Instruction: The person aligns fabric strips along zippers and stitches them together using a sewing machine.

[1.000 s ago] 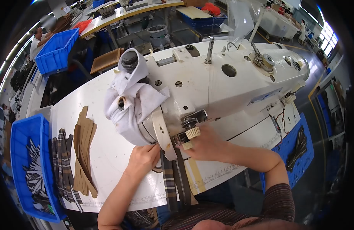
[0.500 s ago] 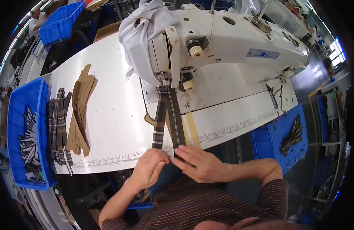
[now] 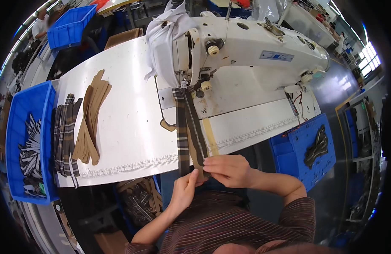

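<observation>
A white sewing machine (image 3: 246,46) has a white cloth (image 3: 168,42) wrapped round its head. From under its presser foot, a plaid strip (image 3: 182,135) and a dark zipper tape (image 3: 194,127) run toward me, with a tan strip (image 3: 192,156) between them. My right hand (image 3: 230,170) pinches the lower end of the zipper tape at the table's front edge. Close to its left, my left hand (image 3: 185,189) has thumb and fingers together at the lower ends of the strips, gripping the tan strip; its fingertips are partly hidden.
Tan strips (image 3: 91,118) and plaid strips (image 3: 65,135) lie on the left of the white table (image 3: 123,101). Beyond them stands a blue bin (image 3: 13,127) of cut pieces. A blue tray (image 3: 288,163) with a dark bundle (image 3: 317,148) is at right. A person (image 3: 40,26) is at far left.
Both hands came from the machine head to the front edge. Since then the left hand has shifted right to the tan strip, the right hand has closed on the zipper tape, and the strips are spread apart.
</observation>
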{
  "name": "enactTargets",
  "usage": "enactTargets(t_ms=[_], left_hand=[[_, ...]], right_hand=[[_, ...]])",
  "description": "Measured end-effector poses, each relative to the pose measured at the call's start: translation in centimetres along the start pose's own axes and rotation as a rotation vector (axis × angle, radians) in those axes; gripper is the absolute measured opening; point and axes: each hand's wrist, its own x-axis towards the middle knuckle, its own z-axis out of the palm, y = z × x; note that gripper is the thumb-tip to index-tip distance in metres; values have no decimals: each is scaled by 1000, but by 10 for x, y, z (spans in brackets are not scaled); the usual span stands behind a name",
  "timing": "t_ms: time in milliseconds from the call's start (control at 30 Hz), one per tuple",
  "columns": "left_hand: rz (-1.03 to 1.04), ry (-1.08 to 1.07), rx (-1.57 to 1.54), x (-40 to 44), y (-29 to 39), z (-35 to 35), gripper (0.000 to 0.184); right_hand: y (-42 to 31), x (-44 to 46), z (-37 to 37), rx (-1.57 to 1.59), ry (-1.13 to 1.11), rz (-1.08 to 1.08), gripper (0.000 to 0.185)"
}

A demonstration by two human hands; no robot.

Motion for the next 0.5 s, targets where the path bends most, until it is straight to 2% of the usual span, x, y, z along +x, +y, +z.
enactTargets(t_ms=[33,67,100,167,233,367,433,467,500], left_hand=[[-83,-72,-426,1,-4,6,38],[-84,-69,-431,1,-7,7,38],[-69,-77,-500,2,-12,8,34],[-52,-86,-573,2,-16,10,30],[-52,5,-523,-1,-17,11,25],[-45,30,-482,-2,-17,10,25],[-128,13,-622,-8,0,13,19],[-124,9,-613,-18,6,10,19],[152,117,19,-33,8,4,15]], right_hand=[[7,-3,1,-117,-12,-172,30],[13,-7,3,-233,-23,-344,29],[19,-10,5,-290,-41,-390,30],[23,-14,6,-323,-68,-411,29],[24,-15,7,-351,-88,-431,28],[25,-17,13,-474,-55,-523,27],[24,-17,13,-493,-32,-539,28],[23,-16,10,-485,-55,-542,25],[21,-14,8,-479,-75,-546,23]])
